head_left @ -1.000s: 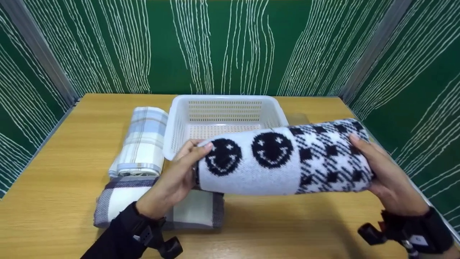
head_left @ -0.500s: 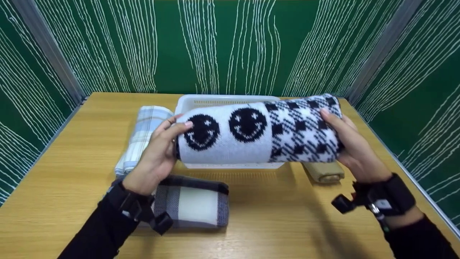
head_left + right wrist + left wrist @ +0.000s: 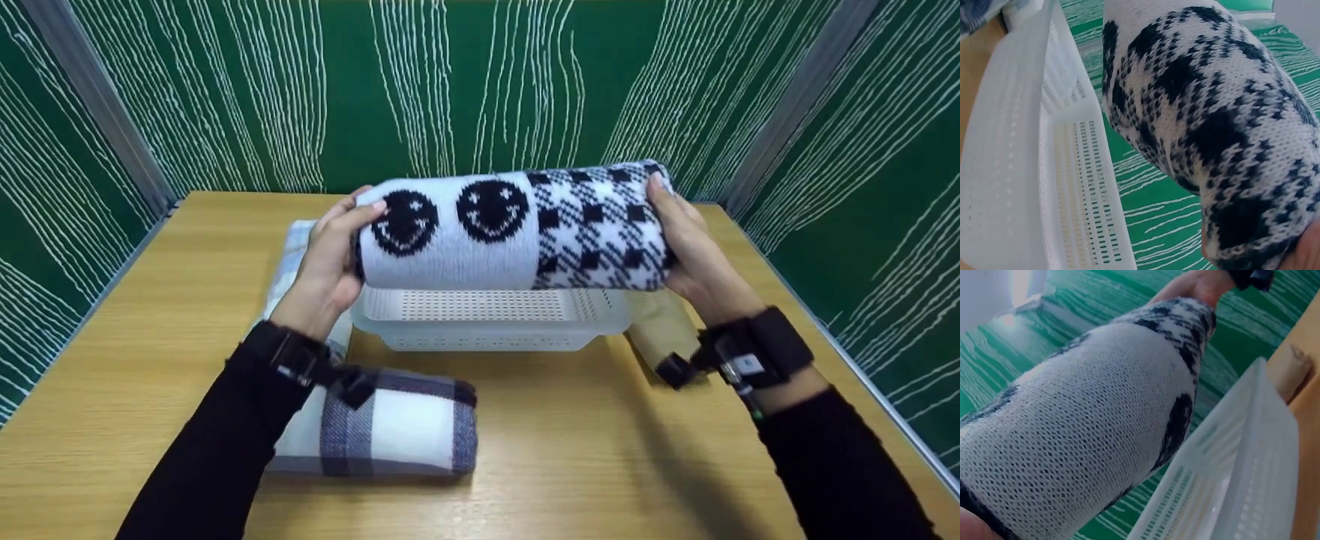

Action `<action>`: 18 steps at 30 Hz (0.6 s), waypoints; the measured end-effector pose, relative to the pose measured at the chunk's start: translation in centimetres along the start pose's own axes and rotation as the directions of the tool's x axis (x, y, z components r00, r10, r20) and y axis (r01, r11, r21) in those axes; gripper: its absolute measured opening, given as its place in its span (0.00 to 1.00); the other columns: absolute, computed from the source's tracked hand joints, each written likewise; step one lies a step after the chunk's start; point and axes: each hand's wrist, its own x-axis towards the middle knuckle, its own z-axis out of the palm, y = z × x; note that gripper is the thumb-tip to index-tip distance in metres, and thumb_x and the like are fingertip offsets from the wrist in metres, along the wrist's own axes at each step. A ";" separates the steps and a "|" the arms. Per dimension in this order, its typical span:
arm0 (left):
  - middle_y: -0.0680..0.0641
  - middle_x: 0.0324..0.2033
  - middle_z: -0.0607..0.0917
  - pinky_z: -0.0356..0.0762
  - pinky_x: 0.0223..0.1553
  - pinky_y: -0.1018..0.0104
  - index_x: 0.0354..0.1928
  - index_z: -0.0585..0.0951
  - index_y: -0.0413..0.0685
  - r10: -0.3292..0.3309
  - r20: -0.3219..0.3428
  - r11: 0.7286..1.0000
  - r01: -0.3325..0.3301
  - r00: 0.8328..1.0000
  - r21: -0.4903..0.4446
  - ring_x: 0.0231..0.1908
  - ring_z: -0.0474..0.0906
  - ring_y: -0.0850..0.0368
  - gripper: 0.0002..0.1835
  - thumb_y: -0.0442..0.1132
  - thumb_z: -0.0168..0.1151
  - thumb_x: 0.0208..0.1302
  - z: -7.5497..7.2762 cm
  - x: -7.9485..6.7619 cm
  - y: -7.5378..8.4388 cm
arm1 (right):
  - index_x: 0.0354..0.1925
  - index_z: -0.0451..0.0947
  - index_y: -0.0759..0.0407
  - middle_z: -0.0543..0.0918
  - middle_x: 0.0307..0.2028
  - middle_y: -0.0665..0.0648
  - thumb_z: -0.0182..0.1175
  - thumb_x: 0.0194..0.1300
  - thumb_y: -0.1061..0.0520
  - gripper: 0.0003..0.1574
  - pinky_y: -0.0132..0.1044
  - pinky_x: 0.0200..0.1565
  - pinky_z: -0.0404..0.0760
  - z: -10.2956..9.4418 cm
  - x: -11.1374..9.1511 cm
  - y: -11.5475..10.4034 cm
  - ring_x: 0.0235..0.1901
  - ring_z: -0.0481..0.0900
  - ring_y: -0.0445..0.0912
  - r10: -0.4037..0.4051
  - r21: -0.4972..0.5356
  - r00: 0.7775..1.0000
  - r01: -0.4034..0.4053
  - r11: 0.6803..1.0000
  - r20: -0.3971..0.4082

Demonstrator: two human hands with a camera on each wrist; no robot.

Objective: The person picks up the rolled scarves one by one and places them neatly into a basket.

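Observation:
A rolled knitted scarf, white with black smiley faces at one end and black-and-white houndstooth at the other, is held up between both hands. My left hand grips its left end, thumb on the front near a smiley. At the houndstooth end, my right hand grips with the thumb in front. Beneath and behind the roll stands a white plastic basket, its far part hidden by the scarf. In the left wrist view the roll hangs apart from the basket; the right wrist view shows the houndstooth part close up.
A purple-grey and white checked cloth roll lies in front of the basket, left of centre. A pale blue and white plaid roll lies left of it, partly behind my left arm. A tan roll lies to the basket's right.
Both hands have carried the scarf roll up, away from me and leftward, from in front of the basket to above it. The other rolls stay on the table.

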 end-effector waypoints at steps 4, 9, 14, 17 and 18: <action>0.47 0.52 0.74 0.66 0.54 0.64 0.50 0.72 0.50 0.003 -0.010 1.000 -0.003 1.000 0.020 0.50 0.70 0.53 0.14 0.31 0.56 0.63 0.1 1.9 0.4 | 0.56 0.63 0.54 0.79 0.41 0.55 0.58 0.63 0.38 0.32 0.39 0.43 0.81 0.4 1.6 -0.2 0.39 0.81 0.46 -0.004 -0.089 0.999 0.000 0.996 -0.045; 0.46 0.53 0.74 0.68 0.52 0.65 0.51 0.73 0.46 0.002 -0.044 1.000 -0.001 0.999 0.020 0.49 0.71 0.54 0.15 0.29 0.57 0.63 0.3 4.0 1.0 | 0.63 0.60 0.52 0.77 0.46 0.56 0.54 0.64 0.37 0.37 0.41 0.44 0.81 0.9 3.3 -0.7 0.40 0.81 0.47 0.025 -0.161 0.996 -0.039 0.986 -0.083; 0.47 0.58 0.74 0.68 0.54 0.64 0.58 0.74 0.45 -0.018 -0.120 0.998 0.025 0.993 0.053 0.55 0.70 0.53 0.22 0.30 0.61 0.61 0.5 6.0 1.5 | 0.71 0.52 0.52 0.72 0.51 0.56 0.48 0.67 0.36 0.42 0.39 0.45 0.81 1.4 4.8 -1.2 0.42 0.80 0.45 0.061 -0.221 0.989 -0.090 0.971 -0.135; 0.47 0.60 0.73 0.67 0.55 0.63 0.60 0.73 0.45 -0.015 -0.141 0.996 0.027 0.990 0.086 0.56 0.69 0.53 0.24 0.31 0.62 0.60 0.4 7.0 1.3 | 0.71 0.51 0.53 0.73 0.51 0.56 0.45 0.69 0.37 0.40 0.38 0.45 0.81 1.3 5.8 -0.9 0.42 0.79 0.45 0.075 -0.247 0.985 -0.112 0.963 -0.155; 0.47 0.60 0.73 0.67 0.55 0.63 0.60 0.73 0.45 -0.014 -0.144 0.995 0.029 0.989 0.099 0.56 0.69 0.53 0.24 0.31 0.62 0.61 0.3 7.2 1.1 | 0.71 0.51 0.54 0.73 0.50 0.56 0.44 0.70 0.37 0.40 0.38 0.45 0.80 1.2 6.1 -0.7 0.42 0.79 0.45 0.078 -0.265 0.984 -0.119 0.957 -0.160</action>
